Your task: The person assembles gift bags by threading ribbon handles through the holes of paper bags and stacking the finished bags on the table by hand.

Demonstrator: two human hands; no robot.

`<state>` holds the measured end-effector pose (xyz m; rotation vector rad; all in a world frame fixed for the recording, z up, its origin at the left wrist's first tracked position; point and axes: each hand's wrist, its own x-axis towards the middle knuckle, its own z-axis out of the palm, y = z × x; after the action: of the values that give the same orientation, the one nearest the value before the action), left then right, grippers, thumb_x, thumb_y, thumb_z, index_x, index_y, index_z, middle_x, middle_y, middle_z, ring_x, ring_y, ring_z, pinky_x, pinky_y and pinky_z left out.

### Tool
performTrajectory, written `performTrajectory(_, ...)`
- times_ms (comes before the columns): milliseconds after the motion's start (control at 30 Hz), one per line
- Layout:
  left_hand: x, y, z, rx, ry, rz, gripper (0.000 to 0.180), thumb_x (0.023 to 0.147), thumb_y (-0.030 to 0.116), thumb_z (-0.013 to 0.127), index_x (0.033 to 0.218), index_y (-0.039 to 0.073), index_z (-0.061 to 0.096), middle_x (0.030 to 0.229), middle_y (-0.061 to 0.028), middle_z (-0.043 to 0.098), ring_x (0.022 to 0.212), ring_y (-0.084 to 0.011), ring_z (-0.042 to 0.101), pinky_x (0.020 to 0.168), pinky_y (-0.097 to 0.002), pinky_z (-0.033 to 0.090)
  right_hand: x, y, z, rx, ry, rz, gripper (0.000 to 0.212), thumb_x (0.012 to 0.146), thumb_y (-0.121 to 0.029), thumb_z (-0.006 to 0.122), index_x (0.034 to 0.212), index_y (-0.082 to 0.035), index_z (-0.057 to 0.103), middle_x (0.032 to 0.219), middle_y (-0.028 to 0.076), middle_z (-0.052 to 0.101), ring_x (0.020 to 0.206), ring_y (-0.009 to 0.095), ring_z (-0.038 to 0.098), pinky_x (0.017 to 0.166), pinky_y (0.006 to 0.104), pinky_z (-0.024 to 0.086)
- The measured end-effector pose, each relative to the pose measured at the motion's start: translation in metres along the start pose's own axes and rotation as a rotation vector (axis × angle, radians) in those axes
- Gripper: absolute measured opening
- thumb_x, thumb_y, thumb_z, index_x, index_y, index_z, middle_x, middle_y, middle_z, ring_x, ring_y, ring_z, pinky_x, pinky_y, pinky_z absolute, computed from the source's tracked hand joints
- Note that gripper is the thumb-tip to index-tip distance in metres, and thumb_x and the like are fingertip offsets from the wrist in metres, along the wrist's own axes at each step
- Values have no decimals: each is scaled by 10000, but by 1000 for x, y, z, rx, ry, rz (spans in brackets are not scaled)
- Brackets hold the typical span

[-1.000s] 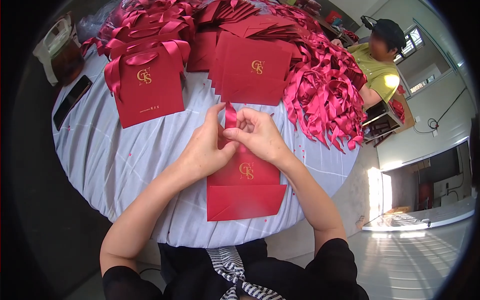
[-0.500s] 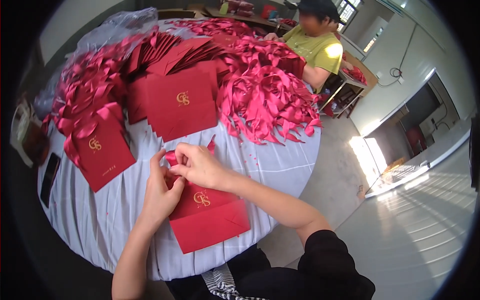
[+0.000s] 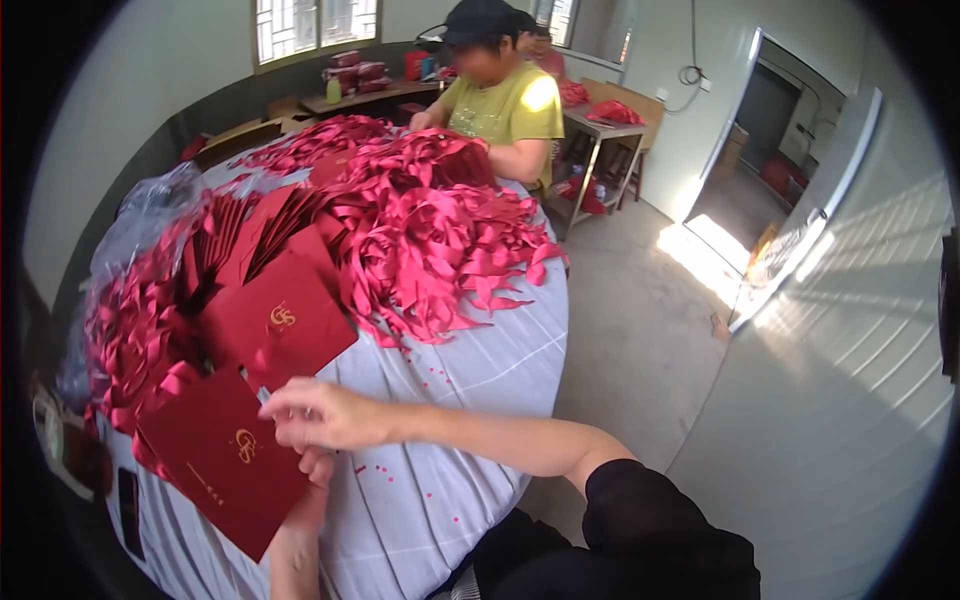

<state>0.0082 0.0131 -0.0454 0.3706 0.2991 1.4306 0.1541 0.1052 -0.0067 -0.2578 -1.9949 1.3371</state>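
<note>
Both hands — right hand (image 3: 325,415), left hand (image 3: 318,466) — pinch red bag (image 3: 220,460) edge

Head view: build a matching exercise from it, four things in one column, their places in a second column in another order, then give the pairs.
Things
1. flat red paper bag with gold emblem
2. heap of loose red ribbons
3. person in the yellow shirt
4. dark phone

Places
A. far side of the round table
B. at the table's left edge
C. middle of the table
D. under the right hand, at the near edge

Pairs: 1-D, 2-C, 3-A, 4-B
</note>
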Motion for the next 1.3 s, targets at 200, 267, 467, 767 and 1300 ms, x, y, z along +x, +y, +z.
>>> performTrajectory(200,-2,-18,8,5,46,-19,426,940,374,466,1282,120,479,1102,-23,558,708,-145,463,615,-273,404,-9,-37,3,145,134,311,360,883,-239,671,1014,9,446,941,113,499,598,140,575,509,272,527)
performTrajectory(267,-1,-22,11,159,-73,3,470,923,416,491,1288,120,480,1140,-30,567,787,-165,515,692,-296,445,-10,-25,3,174,142,394,368,879,-249,675,1017,4,446,922,112,512,524,133,538,458,263,494)
performTrajectory(467,-5,-24,28,409,125,-1,490,915,429,505,1285,108,485,1160,-53,573,910,-211,558,790,-332,465,0,-6,6,220,155,99,277,885,-246,675,800,-48,500,666,-32,508,551,41,465,453,228,384)
performTrajectory(767,-2,40,17,825,267,736,258,988,201,472,1190,43,500,1105,-32,568,958,-125,576,822,-278,473,1,-96,-72,-512,298,-235,142,857,-102,669,910,-4,581,705,99,607,628,139,609,582,284,456)
performTrajectory(1300,-13,26,61,2099,18,1297,309,729,-56,667,1016,61,667,1023,-89,565,898,-254,517,793,-342,398,4,-77,-38,-850,-19,-216,192,792,-182,697,907,-38,645,830,98,649,794,286,625,704,389,490)
